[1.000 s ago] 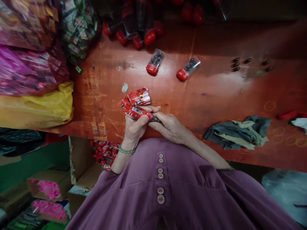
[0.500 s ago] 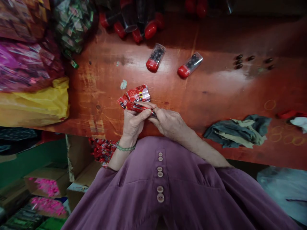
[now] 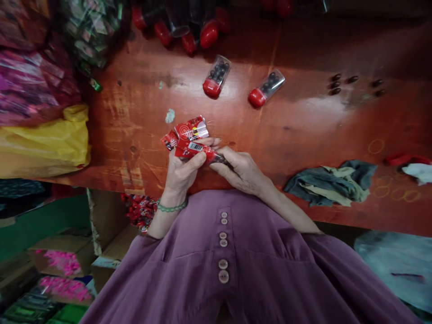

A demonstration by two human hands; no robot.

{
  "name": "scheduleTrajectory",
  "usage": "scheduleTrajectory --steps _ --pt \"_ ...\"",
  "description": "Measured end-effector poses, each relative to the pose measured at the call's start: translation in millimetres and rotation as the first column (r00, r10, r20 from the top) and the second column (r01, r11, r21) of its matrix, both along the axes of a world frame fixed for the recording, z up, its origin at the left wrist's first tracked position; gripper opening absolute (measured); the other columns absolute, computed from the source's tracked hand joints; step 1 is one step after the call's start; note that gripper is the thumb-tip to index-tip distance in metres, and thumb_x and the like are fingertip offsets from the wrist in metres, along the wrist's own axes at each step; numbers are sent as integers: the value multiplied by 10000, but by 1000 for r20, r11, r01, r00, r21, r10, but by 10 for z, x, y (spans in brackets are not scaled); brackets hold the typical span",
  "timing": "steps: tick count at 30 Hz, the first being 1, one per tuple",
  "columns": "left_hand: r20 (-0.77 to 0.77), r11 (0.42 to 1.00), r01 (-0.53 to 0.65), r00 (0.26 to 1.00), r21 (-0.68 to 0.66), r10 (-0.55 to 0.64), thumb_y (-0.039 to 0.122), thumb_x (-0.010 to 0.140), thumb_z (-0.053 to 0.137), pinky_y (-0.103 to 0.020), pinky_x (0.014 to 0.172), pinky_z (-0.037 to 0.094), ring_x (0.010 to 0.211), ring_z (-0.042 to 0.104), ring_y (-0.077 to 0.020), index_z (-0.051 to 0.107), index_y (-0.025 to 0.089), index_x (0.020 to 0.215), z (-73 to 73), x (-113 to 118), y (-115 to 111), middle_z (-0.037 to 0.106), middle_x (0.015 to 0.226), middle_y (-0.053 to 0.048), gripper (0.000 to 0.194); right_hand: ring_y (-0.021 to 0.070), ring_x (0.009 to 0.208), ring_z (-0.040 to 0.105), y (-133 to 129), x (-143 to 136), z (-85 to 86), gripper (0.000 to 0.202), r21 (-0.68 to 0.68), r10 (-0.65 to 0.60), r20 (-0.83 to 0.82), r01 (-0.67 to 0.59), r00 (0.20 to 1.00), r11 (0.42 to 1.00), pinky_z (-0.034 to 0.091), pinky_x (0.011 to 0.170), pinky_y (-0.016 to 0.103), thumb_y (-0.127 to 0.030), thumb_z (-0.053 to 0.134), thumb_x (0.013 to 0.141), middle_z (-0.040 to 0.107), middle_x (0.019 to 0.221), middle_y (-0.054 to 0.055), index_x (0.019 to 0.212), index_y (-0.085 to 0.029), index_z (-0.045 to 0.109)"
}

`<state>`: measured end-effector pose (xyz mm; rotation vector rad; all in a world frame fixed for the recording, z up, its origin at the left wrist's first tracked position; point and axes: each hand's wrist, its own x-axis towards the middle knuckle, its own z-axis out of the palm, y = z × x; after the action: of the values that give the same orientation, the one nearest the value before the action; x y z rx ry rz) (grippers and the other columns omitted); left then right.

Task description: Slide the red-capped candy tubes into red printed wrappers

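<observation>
My left hand (image 3: 184,173), with a green bead bracelet at its wrist, is closed on a red printed sleeve (image 3: 189,150) that shows a barcode. Two more flat red sleeves (image 3: 192,128) fan out beyond its fingers. From the right end of the barcoded sleeve sticks a dark, shiny tube (image 3: 219,158), and my right hand (image 3: 238,168) pinches it between thumb and fingers. How far the tube sits inside the sleeve is hidden. Ahead on the table lie two clear tubes (image 3: 221,72) with red caps and dark balls inside.
More red-capped tubes (image 3: 189,42) lie at the back. Loose dark balls (image 3: 335,84) rest at right, above a crumpled grey cloth (image 3: 332,184). Filled plastic bags and a yellow bag (image 3: 43,144) stand at left. Below the edge is a box of red pieces (image 3: 140,209).
The barcoded sleeve has turned so its printed face and barcode show more. My right fingers have shifted slightly, and more of the dark tube is visible. The whole view has shifted slightly.
</observation>
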<state>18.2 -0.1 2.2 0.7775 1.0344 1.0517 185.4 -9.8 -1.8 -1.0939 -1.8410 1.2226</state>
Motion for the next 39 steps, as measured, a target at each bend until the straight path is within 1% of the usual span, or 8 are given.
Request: scheduleTrajectory --steps 5,9,12,16,20,27,33,39 --pt "-9 996 -53 999 -68 52 384 681 834 -363 903 580 891 735 -217 783 211 857 -40 19 -11 782 917 -52 252 75 628 494 8 0 -11 184 -112 -6 -116 -7 993 994 397 606 193 -313 555 962 584 753 -18 929 -138 596" --pt "-5 989 -75 997 -128 75 365 649 855 -318 820 592 792 731 -185 784 217 816 -42 50 -18 779 854 -34 235 70 626 466 32 33 -16 167 -159 18 -133 -40 991 986 390 610 195 -303 559 954 566 746 -30 917 -146 602" --pt "31 988 -55 998 -147 60 374 664 847 -324 837 591 831 734 -194 789 224 825 -19 71 -21 781 873 -37 228 72 628 472 44 58 -17 155 -162 37 -137 -59 990 985 396 616 200 -302 564 949 572 752 -31 934 -155 611" --pt "64 979 -99 992 -180 112 469 701 809 -389 901 584 901 734 -224 790 235 826 0 122 -15 781 888 -42 266 99 725 577 11 73 -21 225 -189 -1 -112 -20 994 982 453 674 221 -316 562 945 656 947 19 1118 -175 582" --pt "-39 967 -212 977 -144 208 486 708 801 -384 910 572 891 729 -209 779 233 795 3 173 -10 775 855 -35 269 124 840 646 -41 74 -37 356 -186 -21 -92 4 996 983 497 748 249 -327 554 952 668 1165 57 1285 -212 511" --pt "-123 951 -302 948 -64 293 491 709 801 -291 852 540 818 687 -145 765 214 765 78 203 -14 748 854 -18 285 108 802 634 -62 47 -69 351 -112 -51 -128 36 990 993 500 714 224 -340 541 962 689 1066 44 1275 -180 539" --pt "-74 931 -328 945 -161 320 450 629 863 -203 668 512 646 610 -80 755 204 696 89 196 5 692 706 18 276 94 732 617 -59 91 -85 346 -116 -10 -146 -7 989 993 489 700 218 -320 540 963 703 992 26 1276 -173 547" --pt "-44 922 -305 952 -240 303 435 599 881 -228 644 534 604 606 -90 730 184 667 107 203 27 683 673 13 301 102 769 619 -15 154 -62 344 -199 28 -183 -65 983 978 494 710 221 -330 570 942 701 974 15 1247 -173 597"
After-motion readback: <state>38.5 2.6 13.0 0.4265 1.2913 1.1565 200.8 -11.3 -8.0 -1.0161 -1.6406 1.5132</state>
